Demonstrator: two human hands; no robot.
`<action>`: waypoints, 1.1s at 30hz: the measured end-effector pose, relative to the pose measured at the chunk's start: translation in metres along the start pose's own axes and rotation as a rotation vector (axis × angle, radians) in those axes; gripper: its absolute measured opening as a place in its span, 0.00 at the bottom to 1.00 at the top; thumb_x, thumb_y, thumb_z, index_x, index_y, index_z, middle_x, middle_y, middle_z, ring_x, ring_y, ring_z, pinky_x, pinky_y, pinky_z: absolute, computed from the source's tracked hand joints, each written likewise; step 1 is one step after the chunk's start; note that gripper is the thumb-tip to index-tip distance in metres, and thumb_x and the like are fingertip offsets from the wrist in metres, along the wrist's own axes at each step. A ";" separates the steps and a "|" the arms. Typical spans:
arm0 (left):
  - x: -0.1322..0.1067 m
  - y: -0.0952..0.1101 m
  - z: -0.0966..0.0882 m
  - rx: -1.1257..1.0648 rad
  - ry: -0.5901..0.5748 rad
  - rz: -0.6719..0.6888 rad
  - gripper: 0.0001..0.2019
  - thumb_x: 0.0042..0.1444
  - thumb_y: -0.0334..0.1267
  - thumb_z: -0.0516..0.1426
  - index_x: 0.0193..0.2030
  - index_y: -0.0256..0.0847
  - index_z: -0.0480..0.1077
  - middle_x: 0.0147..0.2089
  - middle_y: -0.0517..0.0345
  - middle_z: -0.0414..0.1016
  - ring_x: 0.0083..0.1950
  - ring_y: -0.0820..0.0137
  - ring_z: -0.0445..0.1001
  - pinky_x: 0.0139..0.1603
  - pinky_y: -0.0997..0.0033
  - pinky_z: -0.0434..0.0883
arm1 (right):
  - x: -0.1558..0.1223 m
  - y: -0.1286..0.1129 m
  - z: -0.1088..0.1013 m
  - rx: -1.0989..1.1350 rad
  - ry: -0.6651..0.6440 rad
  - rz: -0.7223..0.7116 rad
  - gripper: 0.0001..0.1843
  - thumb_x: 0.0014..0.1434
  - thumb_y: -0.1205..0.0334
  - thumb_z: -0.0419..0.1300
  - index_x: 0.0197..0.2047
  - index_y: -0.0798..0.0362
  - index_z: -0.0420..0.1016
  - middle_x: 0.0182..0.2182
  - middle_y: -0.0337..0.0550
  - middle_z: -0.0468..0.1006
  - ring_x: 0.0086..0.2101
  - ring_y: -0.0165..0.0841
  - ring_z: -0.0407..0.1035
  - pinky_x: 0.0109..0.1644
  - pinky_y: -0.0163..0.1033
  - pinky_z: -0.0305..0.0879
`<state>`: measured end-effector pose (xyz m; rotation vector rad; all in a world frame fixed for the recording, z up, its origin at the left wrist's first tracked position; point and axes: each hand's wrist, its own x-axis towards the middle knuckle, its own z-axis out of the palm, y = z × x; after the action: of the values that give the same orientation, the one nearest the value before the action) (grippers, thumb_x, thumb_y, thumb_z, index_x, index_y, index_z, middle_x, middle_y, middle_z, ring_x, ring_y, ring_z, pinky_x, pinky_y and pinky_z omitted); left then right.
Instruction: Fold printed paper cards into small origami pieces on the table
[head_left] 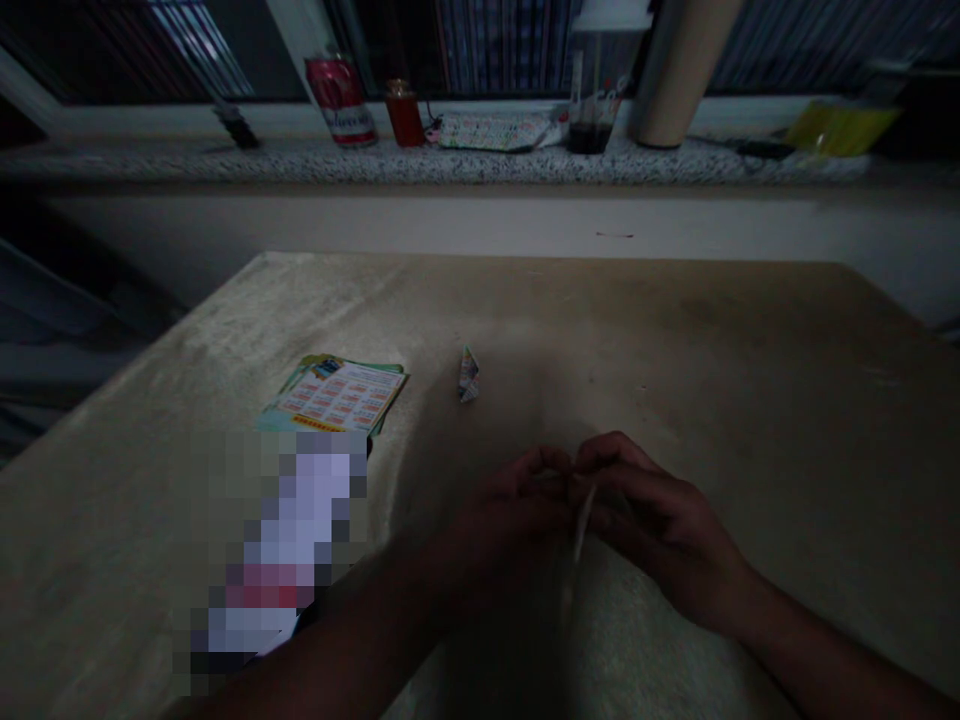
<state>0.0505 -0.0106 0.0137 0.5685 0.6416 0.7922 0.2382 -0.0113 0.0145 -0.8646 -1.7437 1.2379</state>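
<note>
My left hand [517, 505] and my right hand [660, 525] meet above the near middle of the beige table [675, 340]. Both have their fingers curled and pinched together on a small pale slip of paper [583, 522] that hangs edge-on between them. A small folded paper figure [469, 375] with printed colours lies on the table beyond my hands, apart from them. To the left lies a stack of printed colourful sheets [337, 395]. The light is dim.
A blurred-out object [281, 545] lies at the near left. Behind the table a speckled stone sill [225, 160] carries a red can [341, 100], a small red jar [405, 115], a flat printed packet [495, 130], a plastic cup of dark drink [600, 85] and a beige cylinder [682, 75].
</note>
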 end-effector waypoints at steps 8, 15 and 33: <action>-0.005 0.036 -0.027 0.813 0.294 0.312 0.12 0.59 0.35 0.60 0.49 0.42 0.68 0.47 0.53 0.79 0.48 0.64 0.78 0.49 0.62 0.73 | 0.004 0.008 -0.017 -0.140 -0.018 0.234 0.13 0.69 0.55 0.58 0.34 0.52 0.74 0.31 0.42 0.75 0.31 0.32 0.70 0.34 0.38 0.67; -0.014 0.045 -0.022 1.629 0.180 0.272 0.04 0.59 0.32 0.59 0.41 0.40 0.72 0.41 0.55 0.77 0.41 0.64 0.75 0.43 0.63 0.70 | 0.010 0.015 -0.030 -0.707 -0.041 -0.007 0.04 0.66 0.60 0.62 0.41 0.52 0.76 0.33 0.42 0.79 0.37 0.37 0.71 0.45 0.47 0.62; -0.016 0.033 -0.022 1.916 -0.130 0.366 0.04 0.65 0.31 0.56 0.43 0.40 0.72 0.43 0.54 0.75 0.44 0.63 0.73 0.48 0.60 0.69 | -0.001 0.000 -0.024 -0.843 -0.380 -0.170 0.07 0.62 0.68 0.61 0.42 0.52 0.80 0.34 0.43 0.77 0.38 0.38 0.69 0.52 0.49 0.60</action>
<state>0.0111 0.0004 0.0266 2.4949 1.0733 0.2162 0.2594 -0.0025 0.0192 -0.9375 -2.6574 0.5388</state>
